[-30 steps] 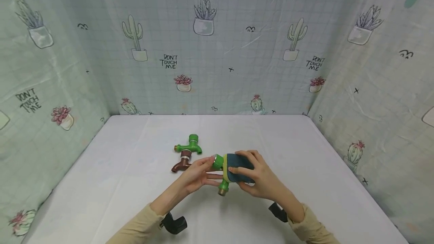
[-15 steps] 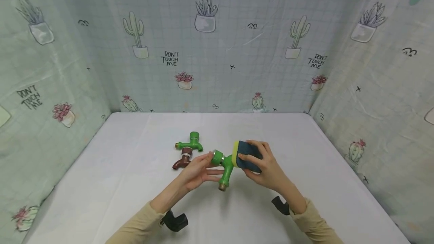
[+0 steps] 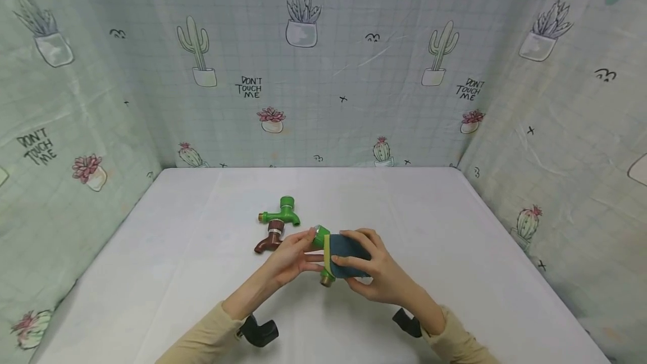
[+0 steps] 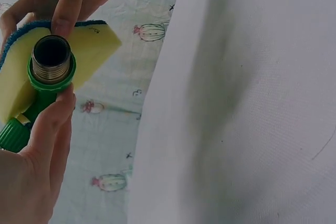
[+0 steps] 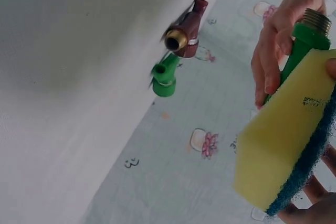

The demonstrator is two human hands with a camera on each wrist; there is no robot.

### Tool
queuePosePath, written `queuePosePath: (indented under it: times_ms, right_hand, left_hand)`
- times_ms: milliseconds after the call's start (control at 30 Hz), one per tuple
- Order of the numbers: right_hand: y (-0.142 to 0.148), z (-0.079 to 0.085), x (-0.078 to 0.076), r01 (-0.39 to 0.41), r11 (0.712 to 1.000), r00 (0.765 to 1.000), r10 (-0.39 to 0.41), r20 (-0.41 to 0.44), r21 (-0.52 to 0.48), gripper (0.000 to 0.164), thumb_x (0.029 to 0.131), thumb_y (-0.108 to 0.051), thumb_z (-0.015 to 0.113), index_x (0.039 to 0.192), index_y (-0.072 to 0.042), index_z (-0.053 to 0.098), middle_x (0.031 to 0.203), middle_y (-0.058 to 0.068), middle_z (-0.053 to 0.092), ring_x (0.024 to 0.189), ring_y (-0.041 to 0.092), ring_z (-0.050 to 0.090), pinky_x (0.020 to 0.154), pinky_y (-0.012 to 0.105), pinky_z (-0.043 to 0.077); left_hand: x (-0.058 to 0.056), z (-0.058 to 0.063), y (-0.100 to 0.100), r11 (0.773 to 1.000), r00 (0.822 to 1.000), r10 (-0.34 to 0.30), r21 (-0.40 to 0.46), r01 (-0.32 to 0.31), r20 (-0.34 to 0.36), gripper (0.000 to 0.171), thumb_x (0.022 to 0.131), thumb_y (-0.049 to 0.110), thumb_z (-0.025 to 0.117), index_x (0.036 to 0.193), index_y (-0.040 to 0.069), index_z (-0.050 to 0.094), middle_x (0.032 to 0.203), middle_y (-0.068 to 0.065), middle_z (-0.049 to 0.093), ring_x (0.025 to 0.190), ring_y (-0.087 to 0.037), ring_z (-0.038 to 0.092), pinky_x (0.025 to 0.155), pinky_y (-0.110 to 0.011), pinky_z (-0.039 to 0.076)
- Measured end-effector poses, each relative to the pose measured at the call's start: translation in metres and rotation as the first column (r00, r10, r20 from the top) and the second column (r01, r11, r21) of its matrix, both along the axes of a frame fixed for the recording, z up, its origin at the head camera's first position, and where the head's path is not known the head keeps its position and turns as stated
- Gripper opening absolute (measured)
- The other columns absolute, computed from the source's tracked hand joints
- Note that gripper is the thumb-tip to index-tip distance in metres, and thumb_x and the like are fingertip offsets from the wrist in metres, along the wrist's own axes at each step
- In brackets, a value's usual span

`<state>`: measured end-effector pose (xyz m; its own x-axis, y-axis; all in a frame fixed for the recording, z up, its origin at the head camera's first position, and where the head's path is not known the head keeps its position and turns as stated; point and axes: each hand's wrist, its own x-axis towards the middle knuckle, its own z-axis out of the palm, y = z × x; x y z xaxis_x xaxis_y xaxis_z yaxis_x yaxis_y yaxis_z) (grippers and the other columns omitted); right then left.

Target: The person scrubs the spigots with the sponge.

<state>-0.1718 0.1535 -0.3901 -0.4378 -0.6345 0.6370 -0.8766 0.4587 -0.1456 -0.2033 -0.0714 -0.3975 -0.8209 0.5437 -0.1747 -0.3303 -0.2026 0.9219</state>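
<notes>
My left hand [image 3: 290, 260] pinches a green tap [image 3: 321, 236] by its ribbed knob, above the table. The tap's threaded brass inlet points down toward me; in the left wrist view, that threaded end [image 4: 51, 69] faces the camera. In my right hand [image 3: 384, 277] is a sponge [image 3: 350, 253], yellow on one side with a dark blue scouring layer on the other. Its yellow face [image 5: 281, 135] lies against the tap body, and the sponge bends around it in the left wrist view. From the head view the sponge hides the tap's middle and spout.
Behind my left hand, another green tap [image 3: 284, 215] and a dark red-brown tap [image 3: 273, 236] lie on the white table [image 3: 404, 201]. One black elbow-shaped piece [image 3: 260, 332] sits beside my left sleeve, another black piece [image 3: 407, 323] by my right forearm. Patterned cloth walls surround the table.
Half a second ago the sponge was farther right, at the spout's end, with the tap body exposed. Now my right hand has brought it back left over the tap; my left hand keeps its grip.
</notes>
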Motion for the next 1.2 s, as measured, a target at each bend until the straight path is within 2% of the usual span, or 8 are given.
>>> queuePosePath:
  times_ms: [233,367,533,667,767,900,1100,1200]
  right_hand:
    - [0.005,0.003,0.001,0.057,0.998,0.992,-0.061,-0.111,-0.038,0.032,0.085,-0.038,0.052,0.113,-0.028,0.060,0.128,0.016,0.043,0.110,0.029,0.033,0.077,0.047,0.046]
    - [0.008,0.004,-0.001,0.082,0.997,0.981,-0.083,-0.177,-0.014,0.031,0.086,-0.039,0.049,0.113,-0.030,0.061,0.126,0.017,0.044,0.109,0.032,0.034,0.077,0.049,0.043]
    - [0.014,0.006,-0.006,0.081,0.997,0.966,-0.080,-0.247,-0.005,0.029,0.086,-0.036,0.047,0.111,-0.030,0.062,0.124,0.018,0.046,0.108,0.034,0.036,0.077,0.050,0.042]
    - [0.020,0.008,-0.012,0.099,0.995,0.930,-0.094,-0.355,-0.004,0.027,0.088,-0.031,0.044,0.107,-0.030,0.063,0.120,0.019,0.049,0.105,0.037,0.038,0.080,0.052,0.039]
    - [0.025,0.008,-0.018,0.111,0.994,0.887,-0.110,-0.448,-0.024,0.024,0.090,-0.027,0.044,0.102,-0.030,0.064,0.116,0.021,0.051,0.102,0.038,0.039,0.082,0.054,0.037]
    - [0.028,0.006,-0.022,0.105,0.993,0.858,-0.119,-0.500,-0.057,0.022,0.091,-0.024,0.044,0.099,-0.028,0.064,0.114,0.021,0.051,0.102,0.038,0.039,0.083,0.058,0.035]
    - [0.028,0.004,-0.021,0.053,0.997,0.871,-0.076,-0.486,-0.061,0.021,0.090,-0.023,0.045,0.101,-0.025,0.064,0.114,0.022,0.050,0.104,0.039,0.038,0.092,0.057,0.030]
    - [0.025,0.005,-0.018,0.023,0.998,0.879,-0.050,-0.475,-0.062,0.022,0.089,-0.022,0.045,0.100,-0.025,0.064,0.114,0.022,0.050,0.104,0.039,0.038,0.097,0.056,0.027]
  left_hand:
    - [0.000,0.006,0.004,0.998,0.999,0.001,0.063,-0.004,0.053,0.053,0.095,0.042,0.032,0.139,0.015,0.018,0.124,-0.018,0.039,0.109,-0.036,0.053,0.076,-0.035,0.053]
    - [-0.001,0.009,0.006,0.999,0.999,0.008,0.043,-0.009,0.034,0.053,0.094,0.043,0.037,0.137,0.017,0.020,0.126,-0.019,0.037,0.116,-0.043,0.045,0.078,-0.039,0.052]
    - [-0.003,0.009,0.008,0.999,0.998,0.037,0.033,-0.039,0.041,0.058,0.090,0.041,0.046,0.137,0.016,0.023,0.117,-0.010,0.045,0.113,-0.038,0.049,0.082,-0.042,0.051]
    - [-0.003,0.009,0.006,0.997,0.996,0.059,0.037,-0.061,0.066,0.059,0.091,0.040,0.045,0.139,0.011,0.025,0.121,-0.012,0.042,0.113,-0.038,0.049,0.085,-0.043,0.050]
    - [-0.001,0.009,0.005,0.997,0.994,0.065,0.041,-0.069,0.093,0.059,0.091,0.037,0.048,0.138,0.009,0.028,0.125,-0.013,0.040,0.111,-0.034,0.052,0.088,-0.043,0.048]
    - [0.002,0.009,0.005,0.995,0.989,0.062,0.064,-0.071,0.133,0.058,0.089,0.030,0.053,0.136,0.006,0.031,0.121,-0.012,0.045,0.104,-0.030,0.058,0.088,-0.046,0.047]
    - [0.006,0.011,0.004,0.999,0.994,0.013,0.030,-0.016,0.108,0.058,0.090,0.031,0.051,0.135,0.001,0.030,0.123,-0.019,0.045,0.108,-0.039,0.054,0.083,-0.047,0.049]
    - [0.007,0.013,0.004,0.999,0.995,0.026,0.026,-0.029,0.091,0.059,0.089,0.031,0.052,0.136,0.001,0.031,0.124,-0.018,0.047,0.110,-0.037,0.053,0.084,-0.044,0.049]
